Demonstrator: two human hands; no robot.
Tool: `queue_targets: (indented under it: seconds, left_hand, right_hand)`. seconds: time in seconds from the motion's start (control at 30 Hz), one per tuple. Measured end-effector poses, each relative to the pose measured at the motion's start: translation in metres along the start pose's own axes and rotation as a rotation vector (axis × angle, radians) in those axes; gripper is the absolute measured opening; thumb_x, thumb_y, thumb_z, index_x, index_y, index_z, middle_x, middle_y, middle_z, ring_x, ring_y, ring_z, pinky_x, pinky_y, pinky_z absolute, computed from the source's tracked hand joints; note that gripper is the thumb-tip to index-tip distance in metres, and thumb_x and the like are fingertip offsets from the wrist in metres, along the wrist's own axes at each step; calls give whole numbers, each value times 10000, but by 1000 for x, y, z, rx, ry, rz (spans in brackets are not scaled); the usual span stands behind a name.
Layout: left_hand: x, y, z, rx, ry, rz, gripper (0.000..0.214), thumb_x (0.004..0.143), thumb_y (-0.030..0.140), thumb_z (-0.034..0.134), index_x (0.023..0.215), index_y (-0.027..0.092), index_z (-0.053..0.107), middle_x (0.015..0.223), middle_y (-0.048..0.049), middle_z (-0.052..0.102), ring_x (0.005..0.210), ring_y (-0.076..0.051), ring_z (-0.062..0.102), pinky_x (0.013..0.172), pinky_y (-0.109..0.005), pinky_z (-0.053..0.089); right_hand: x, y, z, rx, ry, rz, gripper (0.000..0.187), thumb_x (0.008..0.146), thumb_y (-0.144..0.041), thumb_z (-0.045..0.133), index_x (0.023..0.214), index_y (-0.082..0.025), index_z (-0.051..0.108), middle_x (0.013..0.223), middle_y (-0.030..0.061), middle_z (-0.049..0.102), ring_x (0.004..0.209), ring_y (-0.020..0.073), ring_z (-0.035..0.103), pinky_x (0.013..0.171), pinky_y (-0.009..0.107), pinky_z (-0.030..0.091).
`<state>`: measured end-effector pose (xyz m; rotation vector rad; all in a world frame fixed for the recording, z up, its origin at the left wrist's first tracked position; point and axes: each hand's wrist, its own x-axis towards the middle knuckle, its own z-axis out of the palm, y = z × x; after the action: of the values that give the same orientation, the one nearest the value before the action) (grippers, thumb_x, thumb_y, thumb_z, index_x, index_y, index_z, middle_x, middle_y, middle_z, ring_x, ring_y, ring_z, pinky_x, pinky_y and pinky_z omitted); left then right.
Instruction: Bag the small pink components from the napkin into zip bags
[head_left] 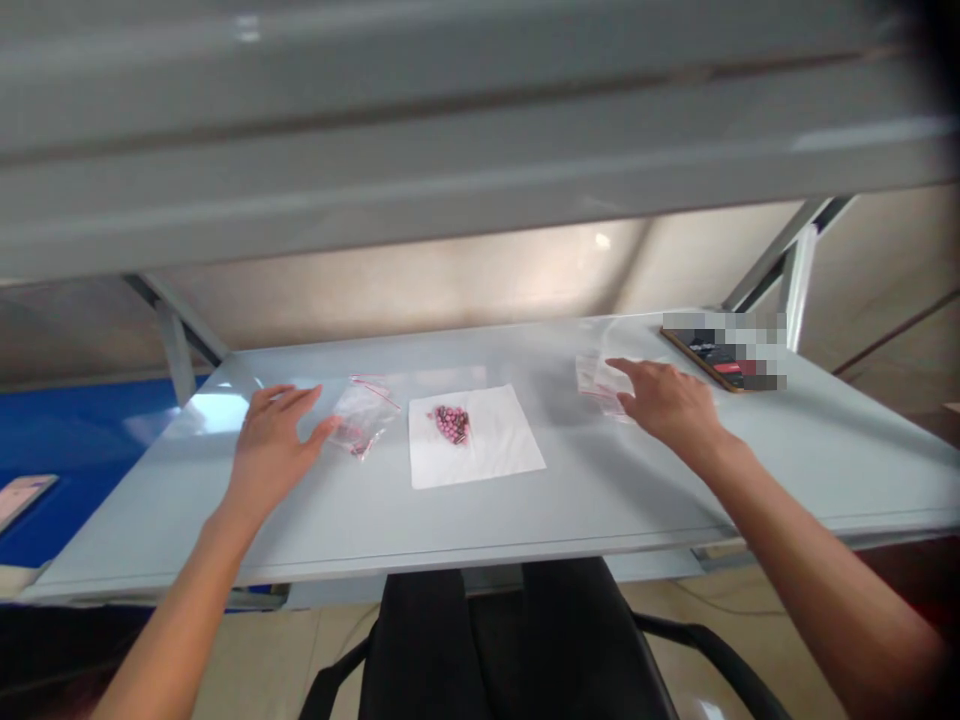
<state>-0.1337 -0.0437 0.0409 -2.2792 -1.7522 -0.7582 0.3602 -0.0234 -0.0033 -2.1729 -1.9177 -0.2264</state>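
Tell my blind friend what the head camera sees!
Two hands reach over a pale table. The left hand is beside a clear bag, the right hand touches another bag, and pink pieces lie on white paper between.

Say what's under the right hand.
The right hand rests its fingertips on a clear plastic bag with red-lined edges, on a pale tabletop. The bag's covered part, and anything inside there, cannot be seen.

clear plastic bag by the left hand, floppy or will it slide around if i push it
The clear plastic bag will likely be floppy: it lies flat and creased beside the left hand. It looks nearly empty, so probably very light. On the glossy tabletop it may slide when pushed.
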Motion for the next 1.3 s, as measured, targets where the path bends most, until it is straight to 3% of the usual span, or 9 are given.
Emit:
queue_targets:
  seconds: [0.17,0.4,0.5,0.63,0.73,0.8,0.93,1.07,1.3]
  left_hand:
    - [-6,33,25,91,-193,327,584,1005,491,429,1516,210,450,1593,-104,420,1533,-318,252,1230,-538,272]
    - [-11,21,41,131,-208,216,841,998,584,358,1604,44,138,1623,-291,242,1536,-425,145,1205,-663,184]
    - [2,49,25,17,-65,341,871,953,562,521,1620,156,135,1672,-221,152,1553,-413,62,1222,-674,83]
    - [34,107,26,-308,-41,519,698,893,390,695,1518,288,401,1654,-111,281,1531,-333,245,1228,-571,259]
    - [60,129,40,-509,11,495,277,876,286,720,1150,255,693,1447,-85,537,1332,-276,520,1101,-472,448]
    - [75,126,46,-620,78,397,62,875,258,715,910,210,734,1185,-81,663,1071,-214,643,960,-378,521]
    - [89,97,51,-768,134,172,144,801,306,783,765,172,746,803,-41,700,740,-146,627,743,-284,518]
    - [83,70,60,-896,36,-11,231,752,381,805,804,158,772,822,-64,754,735,-163,661,741,-288,519]
    - [69,58,73,-997,-217,-112,334,707,450,830,776,148,703,748,-46,735,691,-156,660,711,-274,501]
  right_hand:
    - [-17,-10,-1,-26,106,-33,424,938,-301,508,1340,-263,637,1148,107,736,886,301,699,724,400,496]
    - [-25,-27,-23,273,464,-72,453,943,-304,511,1374,-208,613,1230,148,702,1080,332,664,934,466,492]
    - [-19,-58,-38,737,305,-211,472,935,-355,559,1384,-211,582,1166,132,723,981,261,700,842,398,559]
    - [-2,-118,-41,1233,-107,-433,571,861,-459,686,1365,-212,581,1039,108,751,862,222,712,727,348,578]
    - [10,-152,-32,1404,-227,-455,577,821,-520,728,1304,-226,612,967,81,755,792,191,705,695,322,571]
    - [16,-162,-24,1475,-299,-439,548,837,-556,704,1275,-238,619,932,62,752,758,168,698,688,310,571]
    - [22,-154,-4,1490,-349,-425,420,899,-546,630,1152,-214,676,928,59,746,732,140,677,680,293,554]
    - [24,-139,16,1117,-353,-590,230,843,-382,717,898,-166,772,868,56,738,719,127,622,659,257,481]
    - [22,-142,24,961,-337,-762,157,841,-276,731,950,-188,802,921,62,696,683,112,549,659,246,430]
